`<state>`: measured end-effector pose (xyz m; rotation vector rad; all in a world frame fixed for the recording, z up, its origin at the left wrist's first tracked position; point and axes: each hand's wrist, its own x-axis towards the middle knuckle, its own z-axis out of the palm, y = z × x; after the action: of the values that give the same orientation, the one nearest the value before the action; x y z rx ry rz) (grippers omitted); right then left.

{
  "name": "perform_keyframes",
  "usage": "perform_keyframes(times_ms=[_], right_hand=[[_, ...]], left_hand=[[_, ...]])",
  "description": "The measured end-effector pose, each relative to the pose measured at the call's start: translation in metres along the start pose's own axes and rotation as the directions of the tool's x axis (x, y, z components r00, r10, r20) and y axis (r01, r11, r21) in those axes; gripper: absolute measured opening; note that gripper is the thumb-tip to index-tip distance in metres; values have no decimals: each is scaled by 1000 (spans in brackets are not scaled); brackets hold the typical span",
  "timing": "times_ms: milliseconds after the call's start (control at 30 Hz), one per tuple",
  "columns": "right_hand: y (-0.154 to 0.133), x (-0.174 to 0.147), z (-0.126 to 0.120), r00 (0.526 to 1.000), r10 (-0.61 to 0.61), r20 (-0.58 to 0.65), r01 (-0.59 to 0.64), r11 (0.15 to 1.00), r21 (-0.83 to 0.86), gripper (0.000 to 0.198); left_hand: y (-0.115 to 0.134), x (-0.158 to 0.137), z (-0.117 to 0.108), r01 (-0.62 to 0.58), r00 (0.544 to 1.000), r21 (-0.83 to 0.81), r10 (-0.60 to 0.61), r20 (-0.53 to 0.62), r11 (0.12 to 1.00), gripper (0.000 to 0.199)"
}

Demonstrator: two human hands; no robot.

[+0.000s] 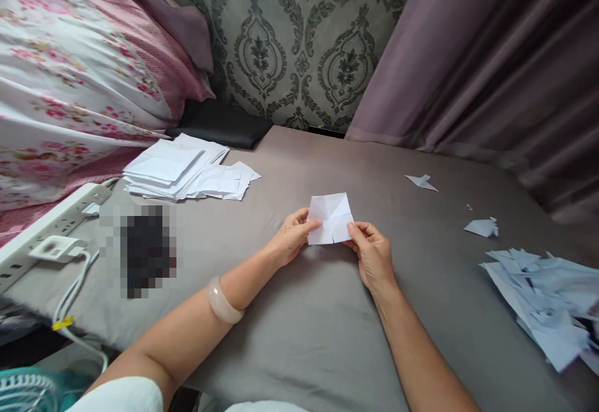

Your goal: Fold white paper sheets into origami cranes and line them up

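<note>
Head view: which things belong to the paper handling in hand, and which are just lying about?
Belong:
- paper square, held by the left hand and right hand
- paper stack
- pile of folded paper, probably

Lying about:
- power strip
- charger
- black flat item

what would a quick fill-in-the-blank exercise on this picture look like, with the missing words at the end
The creased paper held by the left hand and right hand is ____ in colour.
A pale bangle circles the ____ arm.
The loose heap of folded papers lies toward the picture's ____ edge.
The hanging fabric at upper left is printed with ____.
Missing words: white; left; right; flowers
</note>
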<state>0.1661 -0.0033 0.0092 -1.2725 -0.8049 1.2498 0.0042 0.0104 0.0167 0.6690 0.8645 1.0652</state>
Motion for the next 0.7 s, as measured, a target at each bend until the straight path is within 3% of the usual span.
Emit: perform_keyframes(times_ms=[133, 367, 500, 700], right_hand=[[1, 1, -1, 1000, -10, -11, 9, 998, -62, 36], [2, 2, -6, 989, -72, 130, 91, 984, -151, 34], [4, 4, -8, 980, -91, 178, 129, 968, -214, 32], [8, 10, -14, 976, -204, 82, 219, 877, -427, 29]], left_hand=[[0, 1, -2, 21, 999, 24, -20, -28, 1000, 32], [-1, 2, -3, 3, 998, 21, -2, -61, 1000, 41], [3, 1, -3, 33, 994, 63, -26, -102, 997, 35], [2, 1, -2, 20, 990, 283, 21, -142, 959, 35]])
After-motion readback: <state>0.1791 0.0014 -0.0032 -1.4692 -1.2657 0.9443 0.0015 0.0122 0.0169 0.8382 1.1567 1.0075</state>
